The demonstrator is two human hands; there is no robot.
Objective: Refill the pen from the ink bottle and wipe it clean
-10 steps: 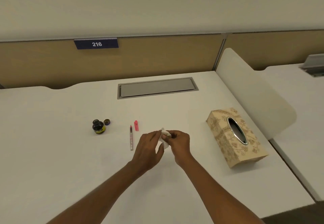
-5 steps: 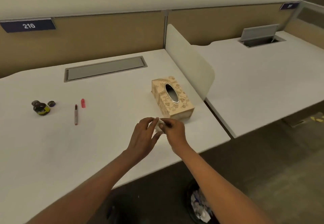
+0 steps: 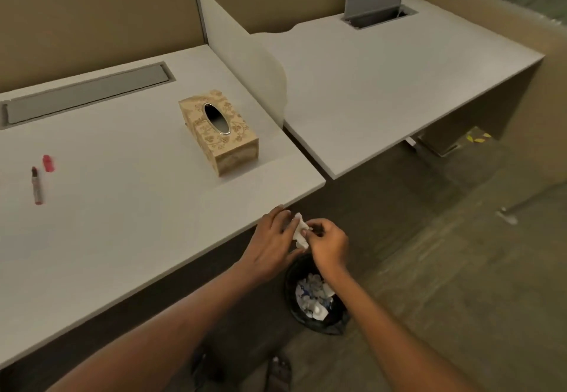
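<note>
Change since the earlier frames: the view has swung right and down. The ink bottle and its lid, seen a second ago at the left of the counter [image 3: 129, 232], are out of frame. Both hands, then over the counter beside the pen, are now past its front edge, above a waste bin on the floor. The second desk and the floor have come into view.

Count, as seen:
- Pen [image 3: 36, 185]: one, uncapped, lying flat at the far left of the counter, well apart from the hands.
- Pen cap [image 3: 48, 163]: one, pink-red, just beside the pen's upper end, not touching it.
- Tissue box [image 3: 218, 134]: one, gold-patterned, oval slot upward, near the counter's right end.
- Crumpled tissue [image 3: 301, 232]: one, white, held between the two hands.
- Waste bin [image 3: 316, 296]: one, black-lined, on the floor below the hands, holding white crumpled paper.
- Divider panel [image 3: 245, 63]: one, upright between the two desks.
- Cable trays: two, one shut on the near counter, one with its lid raised on the far desk.

Left hand [image 3: 273, 243]: fingers [image 3: 283, 216] loosely curled, tips pressed against the tissue's left side. Right hand [image 3: 329, 243]: fingers bent, pinching the tissue's right edge. Neither hand touches the counter or the bin.
</note>
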